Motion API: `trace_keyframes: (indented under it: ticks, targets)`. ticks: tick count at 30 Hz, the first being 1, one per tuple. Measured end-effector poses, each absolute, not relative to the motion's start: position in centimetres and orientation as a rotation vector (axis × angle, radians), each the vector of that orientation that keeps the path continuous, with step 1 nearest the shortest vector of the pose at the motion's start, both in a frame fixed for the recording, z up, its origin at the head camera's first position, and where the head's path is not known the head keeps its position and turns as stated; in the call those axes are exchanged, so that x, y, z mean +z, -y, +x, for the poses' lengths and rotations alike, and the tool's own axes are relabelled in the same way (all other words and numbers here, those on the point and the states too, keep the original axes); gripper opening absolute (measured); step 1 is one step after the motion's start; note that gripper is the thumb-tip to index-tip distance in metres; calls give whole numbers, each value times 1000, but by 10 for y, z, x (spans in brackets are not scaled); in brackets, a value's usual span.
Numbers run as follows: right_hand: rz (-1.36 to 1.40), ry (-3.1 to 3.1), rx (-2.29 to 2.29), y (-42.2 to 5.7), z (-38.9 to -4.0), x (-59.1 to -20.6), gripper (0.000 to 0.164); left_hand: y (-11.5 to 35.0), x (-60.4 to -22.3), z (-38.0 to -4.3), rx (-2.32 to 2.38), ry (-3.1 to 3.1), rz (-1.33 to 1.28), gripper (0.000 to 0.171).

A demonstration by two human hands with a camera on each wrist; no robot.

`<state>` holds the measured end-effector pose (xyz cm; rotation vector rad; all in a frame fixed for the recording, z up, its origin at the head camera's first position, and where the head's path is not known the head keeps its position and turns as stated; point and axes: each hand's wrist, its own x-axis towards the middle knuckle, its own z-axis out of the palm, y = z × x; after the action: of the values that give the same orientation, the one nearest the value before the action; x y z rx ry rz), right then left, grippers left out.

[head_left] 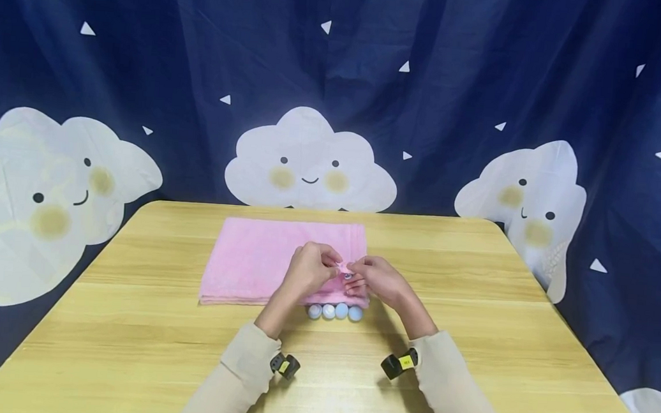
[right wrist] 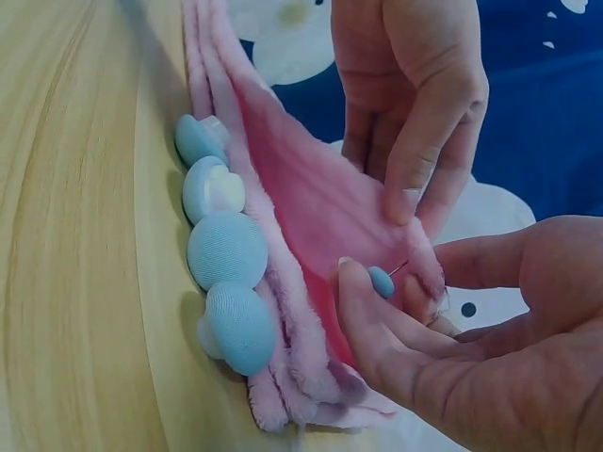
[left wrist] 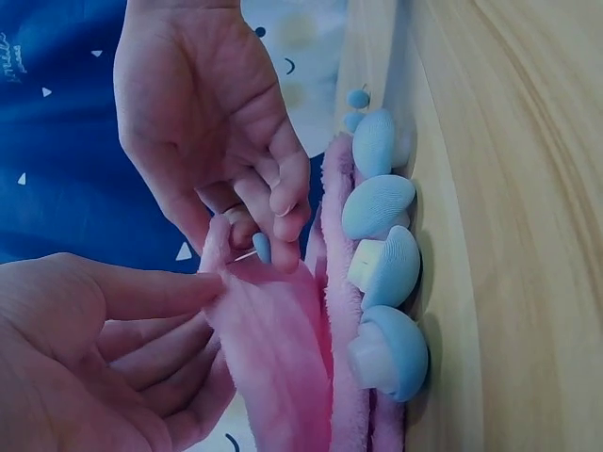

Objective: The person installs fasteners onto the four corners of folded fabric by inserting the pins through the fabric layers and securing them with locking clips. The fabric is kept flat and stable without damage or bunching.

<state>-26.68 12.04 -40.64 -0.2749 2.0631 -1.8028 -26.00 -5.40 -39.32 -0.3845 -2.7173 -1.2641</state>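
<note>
A folded pink plush cloth lies on the table, one corner lifted between the two hands. My left hand pinches the raised edge between thumb and fingers. On the other side of that corner, my right hand holds a pin with a small blue head; its thin metal shaft meets the plush edge in the right wrist view. Along the cloth's near edge sits a row of several blue, fabric-covered, mushroom-shaped caps with whitish stems. Part of the pin's shaft is hidden by the plush and fingers.
Small blue pin heads show beyond the row of caps in the left wrist view. The wooden table carries everything. A dark blue curtain with white clouds hangs behind its far edge.
</note>
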Motion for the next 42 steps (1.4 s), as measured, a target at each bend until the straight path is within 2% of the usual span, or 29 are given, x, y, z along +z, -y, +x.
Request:
trace_keyframes:
  ticks: [10,20,30,42]
  targets:
    - [-226,-2007,-1868,-118,-267,-407,19,56,-396,-259,-1159,2799,-423,4]
    - [-236,-1970,-1915,-118,-266,-404,14,55,-395,-259,-1181,2781,-405,8]
    - [-309,-2091,-1854,-120,-265,-405,18,55,-394,-259,-1175,2762,-406,10]
    - [-248,-2122,-1941,-121,-269,-408,13,49,-387,-252,-1112,2688,-430,16]
